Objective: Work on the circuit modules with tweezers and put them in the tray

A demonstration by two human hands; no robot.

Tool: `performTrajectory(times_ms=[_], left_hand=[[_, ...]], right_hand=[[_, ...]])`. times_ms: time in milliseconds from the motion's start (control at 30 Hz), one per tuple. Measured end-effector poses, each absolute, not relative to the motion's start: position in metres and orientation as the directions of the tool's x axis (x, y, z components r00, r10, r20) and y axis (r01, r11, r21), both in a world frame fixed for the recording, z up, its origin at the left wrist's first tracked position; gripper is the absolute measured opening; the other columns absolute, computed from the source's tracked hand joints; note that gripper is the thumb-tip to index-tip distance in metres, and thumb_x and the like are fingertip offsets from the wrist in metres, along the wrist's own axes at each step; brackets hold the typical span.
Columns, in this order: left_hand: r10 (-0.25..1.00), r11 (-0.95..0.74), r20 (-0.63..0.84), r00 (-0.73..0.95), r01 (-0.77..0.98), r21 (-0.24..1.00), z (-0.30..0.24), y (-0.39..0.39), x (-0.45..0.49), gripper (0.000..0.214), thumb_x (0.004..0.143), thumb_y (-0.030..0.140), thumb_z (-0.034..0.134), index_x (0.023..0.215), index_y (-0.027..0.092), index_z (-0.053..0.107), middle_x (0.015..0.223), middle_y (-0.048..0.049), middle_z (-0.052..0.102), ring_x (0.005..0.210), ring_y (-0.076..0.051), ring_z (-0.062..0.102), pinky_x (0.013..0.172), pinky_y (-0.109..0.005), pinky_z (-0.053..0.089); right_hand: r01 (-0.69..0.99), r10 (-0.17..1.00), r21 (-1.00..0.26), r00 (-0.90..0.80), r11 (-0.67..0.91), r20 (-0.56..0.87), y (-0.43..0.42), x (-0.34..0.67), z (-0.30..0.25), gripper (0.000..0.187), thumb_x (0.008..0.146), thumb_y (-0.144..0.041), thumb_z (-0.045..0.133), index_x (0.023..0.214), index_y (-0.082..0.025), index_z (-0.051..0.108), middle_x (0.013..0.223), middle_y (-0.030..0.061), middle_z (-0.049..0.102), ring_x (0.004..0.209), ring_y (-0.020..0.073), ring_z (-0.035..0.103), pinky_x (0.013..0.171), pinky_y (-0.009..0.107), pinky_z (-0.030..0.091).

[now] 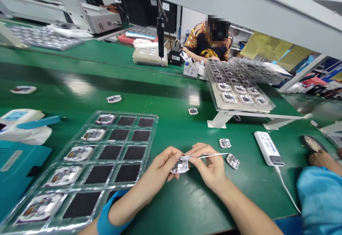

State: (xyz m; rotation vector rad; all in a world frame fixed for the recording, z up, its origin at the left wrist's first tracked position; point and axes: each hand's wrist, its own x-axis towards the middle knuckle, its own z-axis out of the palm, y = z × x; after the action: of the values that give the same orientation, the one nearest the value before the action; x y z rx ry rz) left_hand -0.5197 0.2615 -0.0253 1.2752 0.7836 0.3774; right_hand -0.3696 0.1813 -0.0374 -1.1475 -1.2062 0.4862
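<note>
Above the green bench, my left hand [165, 163] is closed on a small white-rimmed electronic module [180, 165], its circuitry facing up. My right hand [210, 165] pinches thin white tweezers [215, 154] at the module's top edge; the fingers partly hide the tips. Just to the right lie two similar loose modules, one [224, 143] behind the other [233, 161]. Left of my hands is a clear plastic tray [152, 135] with dark-bottomed pockets. Its left column holds several modules [78, 153].
A stacked set of filled trays [240, 85] rests on a raised white stand [220, 119]. A white handheld device [268, 148] with a cable lies at right, near a co-worker's blue sleeve [317, 192]. A teal box [21, 174] sits left. Another person [208, 42] works opposite.
</note>
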Motion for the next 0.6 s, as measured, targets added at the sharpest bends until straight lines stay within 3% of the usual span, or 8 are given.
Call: performTrajectory(times_ms=[167, 333, 600], left_hand=[[0.639, 0.316, -0.347, 0.686, 0.177, 0.932, -0.0257, 0.2623, -0.5191, 0.039, 0.081, 0.058, 0.061, 0.078, 0.020, 0.056, 0.057, 0.0058, 0.053, 0.053, -0.011, 0.046, 0.050, -0.022, 0.032], [0.633, 0.399, -0.408, 0.659, 0.174, 0.900, -0.0220, 0.2626, -0.5174, 0.042, 0.075, 0.060, 0.067, 0.077, 0.020, 0.056, 0.062, 0.0060, 0.054, 0.054, -0.010, 0.049, 0.053, -0.022, 0.036], [0.624, 0.385, -0.400, 0.672, 0.181, 0.905, -0.0221, 0.2619, -0.5176, 0.040, 0.076, 0.058, 0.068, 0.076, 0.020, 0.057, 0.062, 0.0055, 0.055, 0.055, -0.011, 0.049, 0.053, -0.022, 0.036]], right_hand=[[0.271, 0.845, -0.898, 0.324, 0.348, 0.425, 0.1798, -0.3695, -0.0328, 0.005, 0.086, -0.022, 0.073, 0.083, -0.024, 0.070, 0.084, 0.0042, 0.077, 0.081, 0.0208, 0.073, 0.082, 0.039, 0.058], [0.163, 0.882, -0.948, 0.351, 0.275, 0.316, 0.1798, -0.3685, -0.0314, 0.011, 0.086, -0.031, 0.073, 0.083, -0.022, 0.067, 0.084, 0.0050, 0.076, 0.081, 0.0207, 0.074, 0.074, 0.036, 0.062], [0.220, 0.857, -0.921, 0.347, 0.320, 0.381, 0.1797, -0.3669, -0.0356, 0.006, 0.087, -0.025, 0.072, 0.085, -0.023, 0.067, 0.083, 0.0045, 0.075, 0.081, 0.0204, 0.073, 0.082, 0.040, 0.061]])
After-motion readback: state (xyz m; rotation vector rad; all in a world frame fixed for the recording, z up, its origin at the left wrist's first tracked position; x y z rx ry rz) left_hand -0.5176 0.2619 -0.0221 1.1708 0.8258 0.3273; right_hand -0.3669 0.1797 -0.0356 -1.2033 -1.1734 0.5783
